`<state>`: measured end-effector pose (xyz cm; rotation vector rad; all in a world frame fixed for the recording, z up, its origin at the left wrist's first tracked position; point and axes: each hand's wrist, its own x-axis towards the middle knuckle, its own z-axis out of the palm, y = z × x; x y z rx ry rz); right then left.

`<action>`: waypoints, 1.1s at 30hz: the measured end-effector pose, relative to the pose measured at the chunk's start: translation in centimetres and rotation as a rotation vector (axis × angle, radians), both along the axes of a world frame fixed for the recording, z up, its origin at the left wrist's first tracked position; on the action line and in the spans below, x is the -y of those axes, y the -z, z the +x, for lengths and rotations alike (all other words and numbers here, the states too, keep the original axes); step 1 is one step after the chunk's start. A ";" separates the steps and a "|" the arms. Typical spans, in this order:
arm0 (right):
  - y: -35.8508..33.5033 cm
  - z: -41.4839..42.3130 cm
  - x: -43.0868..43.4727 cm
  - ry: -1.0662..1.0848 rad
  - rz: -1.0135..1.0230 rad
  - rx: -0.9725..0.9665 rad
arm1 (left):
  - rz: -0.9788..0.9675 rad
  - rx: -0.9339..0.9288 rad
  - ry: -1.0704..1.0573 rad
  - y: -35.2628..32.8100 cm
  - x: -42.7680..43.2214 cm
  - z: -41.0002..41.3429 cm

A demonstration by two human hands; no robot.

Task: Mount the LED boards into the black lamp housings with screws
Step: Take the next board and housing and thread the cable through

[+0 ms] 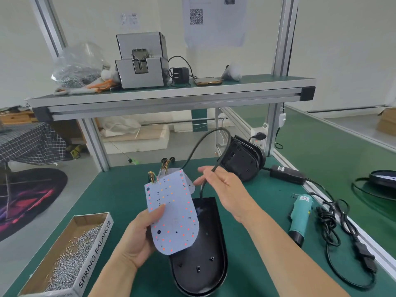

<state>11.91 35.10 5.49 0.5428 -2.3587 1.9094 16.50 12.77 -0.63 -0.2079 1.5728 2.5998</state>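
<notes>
White LED board (pixel 171 213) gripped in the left hand (pixel 137 236), thumb on its face, tilted over the open black lamp housing (pixel 201 260) lying at the front edge of the green table (pixel 120 189). The right hand (pixel 225 189) pinches the housing's black cable (pixel 202 189) just above it. Loose screws (pixel 72 256) fill the cardboard box (pixel 96 251) at the front left corner, and a teal screwdriver (pixel 300 215) lies by the right edge

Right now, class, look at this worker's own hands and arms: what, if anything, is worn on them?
Nothing is worn. The left hand and right hand are bare, with no gloves, and no rings show. The left forearm and right forearm are bare too: no sleeves, watch or wristband in view up to the picture's lower edge.
</notes>
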 end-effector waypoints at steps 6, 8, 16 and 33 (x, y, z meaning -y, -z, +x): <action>0.4 -0.4 0.7 0.157 0.027 -0.103 | 0.052 -0.021 0.000 -0.4 -0.4 -0.5; 0.9 -0.5 0.8 0.127 -0.005 -0.030 | 0.064 -0.027 -0.003 -0.5 -0.5 -0.6; 5.0 0.7 1.6 -0.040 -0.023 0.236 | 0.094 -0.016 0.007 0.1 -0.1 -0.4; 8.1 -0.1 0.8 0.355 0.292 -0.176 | -0.184 -0.022 0.206 0.5 -1.8 1.7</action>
